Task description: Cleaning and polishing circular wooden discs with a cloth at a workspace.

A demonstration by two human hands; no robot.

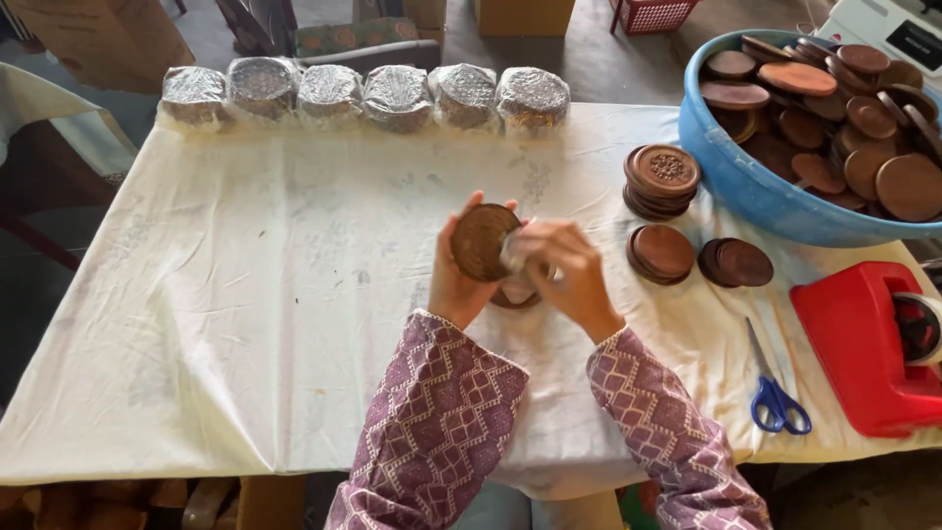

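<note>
— Mid-table on the white cloth (245, 294), what do you see?

— I see my left hand (459, 280) closed on a round, carved brown disc (483, 240), tilted on edge, face leftward. My right hand (564, 270) pinches clear wrap (512, 253) against it.

— Packages?

— Six shiny wrapped bundles (365, 95) line the far edge; a blue tub (756, 182) holds smooth discs far right.

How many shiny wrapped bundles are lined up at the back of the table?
6. The wrapped bundles sit side by side along the table's far edge: and. None looks hidden behind them.
</note>
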